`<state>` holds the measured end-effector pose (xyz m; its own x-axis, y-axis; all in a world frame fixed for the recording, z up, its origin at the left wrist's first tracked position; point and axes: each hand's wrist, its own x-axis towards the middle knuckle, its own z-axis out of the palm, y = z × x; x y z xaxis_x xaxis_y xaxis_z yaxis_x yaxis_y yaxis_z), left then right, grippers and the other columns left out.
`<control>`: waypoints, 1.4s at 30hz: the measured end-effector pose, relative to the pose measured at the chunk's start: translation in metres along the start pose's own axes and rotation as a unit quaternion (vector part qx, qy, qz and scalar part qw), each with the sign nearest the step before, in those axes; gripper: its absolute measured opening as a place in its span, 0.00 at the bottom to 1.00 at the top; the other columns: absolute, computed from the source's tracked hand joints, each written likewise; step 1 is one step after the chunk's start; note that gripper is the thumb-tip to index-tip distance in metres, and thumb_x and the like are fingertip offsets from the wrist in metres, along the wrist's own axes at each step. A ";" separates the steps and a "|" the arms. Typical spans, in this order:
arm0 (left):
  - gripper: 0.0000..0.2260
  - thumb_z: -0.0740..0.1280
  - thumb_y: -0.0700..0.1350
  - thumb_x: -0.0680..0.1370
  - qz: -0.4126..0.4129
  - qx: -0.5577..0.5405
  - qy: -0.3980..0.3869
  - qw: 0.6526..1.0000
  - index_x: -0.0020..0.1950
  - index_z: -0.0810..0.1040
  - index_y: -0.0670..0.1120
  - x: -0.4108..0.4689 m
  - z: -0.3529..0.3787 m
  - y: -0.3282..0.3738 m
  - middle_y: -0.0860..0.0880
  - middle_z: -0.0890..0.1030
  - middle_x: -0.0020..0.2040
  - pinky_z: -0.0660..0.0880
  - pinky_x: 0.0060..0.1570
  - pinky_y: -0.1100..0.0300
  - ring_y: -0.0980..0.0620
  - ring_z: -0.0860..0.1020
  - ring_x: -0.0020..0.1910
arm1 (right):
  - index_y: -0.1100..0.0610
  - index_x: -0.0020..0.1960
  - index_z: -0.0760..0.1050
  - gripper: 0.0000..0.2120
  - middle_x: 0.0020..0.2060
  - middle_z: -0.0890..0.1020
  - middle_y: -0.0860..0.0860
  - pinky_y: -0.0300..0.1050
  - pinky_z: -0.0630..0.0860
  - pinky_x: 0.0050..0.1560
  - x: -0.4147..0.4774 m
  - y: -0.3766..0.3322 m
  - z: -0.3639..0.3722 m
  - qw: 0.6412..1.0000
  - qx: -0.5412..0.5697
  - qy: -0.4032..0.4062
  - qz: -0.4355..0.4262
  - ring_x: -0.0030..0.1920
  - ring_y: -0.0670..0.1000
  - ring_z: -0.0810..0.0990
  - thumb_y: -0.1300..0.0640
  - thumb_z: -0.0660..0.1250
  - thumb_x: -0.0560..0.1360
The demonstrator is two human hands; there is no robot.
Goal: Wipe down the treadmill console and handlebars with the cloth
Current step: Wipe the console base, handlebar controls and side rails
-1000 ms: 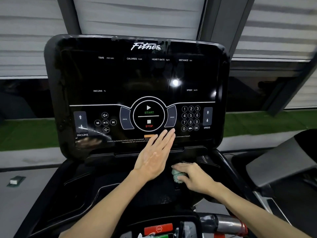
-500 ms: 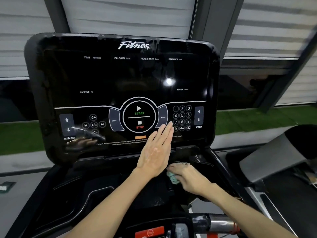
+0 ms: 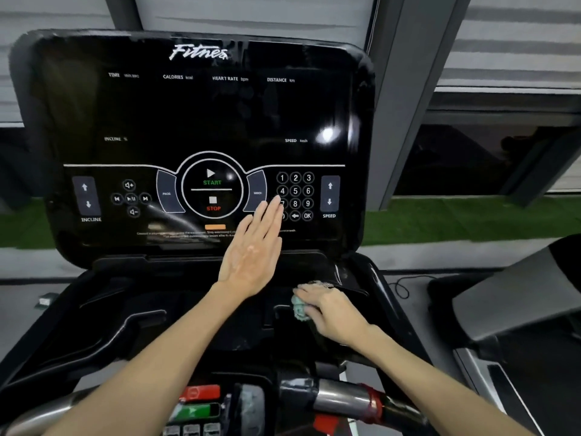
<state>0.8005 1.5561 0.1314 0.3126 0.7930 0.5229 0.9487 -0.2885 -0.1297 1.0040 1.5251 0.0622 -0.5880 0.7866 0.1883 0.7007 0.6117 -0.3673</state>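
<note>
While right hand [image 3: 333, 313] fingers clamp cloth [image 3: 300, 307] at 5 o'clock, left hand [image 3: 251, 262], fingers straight together, overlaps "Fitnes" console [image 3: 195, 114] below START/STOP.

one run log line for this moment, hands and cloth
right hand: pressing cloth on console tray | left hand: flat, fingers over keypad | handlebar: untouched

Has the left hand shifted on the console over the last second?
Yes. The left hand slid right; its fingertips now cover the keypad digits 7 and 0, earlier clear.

Grass strip [image 3: 456, 221] & blinds [image 3: 518, 42] behind; 2nd machine [image 3: 518, 297] right.
</note>
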 end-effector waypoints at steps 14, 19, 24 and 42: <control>0.25 0.45 0.45 0.82 0.004 0.055 -0.008 0.998 0.78 0.48 0.40 0.001 0.002 0.013 0.45 0.50 0.79 0.52 0.73 0.52 0.46 0.54 0.77 | 0.55 0.70 0.71 0.21 0.71 0.69 0.50 0.37 0.55 0.73 -0.038 0.014 -0.005 0.995 0.065 -0.073 -0.017 0.72 0.47 0.65 0.62 0.63 0.77; 0.25 0.46 0.45 0.81 0.015 0.048 -0.015 0.999 0.78 0.49 0.40 0.000 0.001 0.009 0.45 0.52 0.79 0.55 0.73 0.51 0.46 0.54 0.77 | 0.53 0.68 0.73 0.20 0.68 0.72 0.48 0.35 0.59 0.72 -0.060 0.022 -0.008 0.984 0.164 -0.075 0.005 0.69 0.41 0.68 0.60 0.66 0.76; 0.25 0.46 0.45 0.81 0.009 0.051 -0.012 0.999 0.78 0.51 0.40 0.000 0.000 0.011 0.44 0.52 0.79 0.55 0.73 0.51 0.46 0.54 0.77 | 0.51 0.68 0.72 0.23 0.67 0.71 0.44 0.37 0.61 0.72 -0.107 0.059 -0.022 0.982 0.147 -0.108 0.049 0.69 0.37 0.66 0.63 0.67 0.75; 0.25 0.46 0.48 0.82 0.054 -0.013 -0.037 0.998 0.78 0.53 0.42 0.012 -0.004 0.049 0.46 0.52 0.79 0.57 0.74 0.52 0.49 0.53 0.78 | 0.50 0.70 0.70 0.23 0.68 0.69 0.41 0.39 0.60 0.72 -0.141 0.084 -0.029 0.991 0.050 -0.098 0.077 0.70 0.40 0.65 0.63 0.65 0.76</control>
<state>0.8506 1.5488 0.1346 0.4172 0.7934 0.4432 0.9077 -0.3881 -0.1596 1.1575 1.4678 0.0313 -0.5509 0.8328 -0.0545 0.7511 0.4662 -0.4675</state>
